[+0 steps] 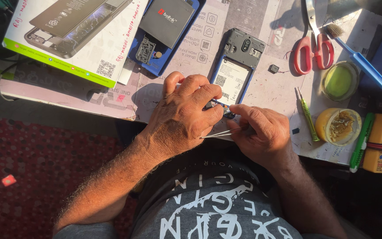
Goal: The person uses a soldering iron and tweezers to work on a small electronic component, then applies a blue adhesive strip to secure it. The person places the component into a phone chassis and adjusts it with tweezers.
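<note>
Blue phone [235,73]: back cover off, lying flat on the paper-covered bench [270,95], lower end under the hands; rigid but fragile, best steadied by its side edges.
Left hand [183,116]: fingers curled down over the phone's lower end, pinning it.
Right hand [261,132]: closed in a pinch on the tweezers.
Tweezers [219,132]: thin, light, springy steel, lying between the two hands; where their tips sit cannot be told.

Left hand [182,116] knuckles up, fingers curled down, pressing. Right hand [259,132] just beside it, fingertips pinched together. Both forearms bare, angled inward.
</note>
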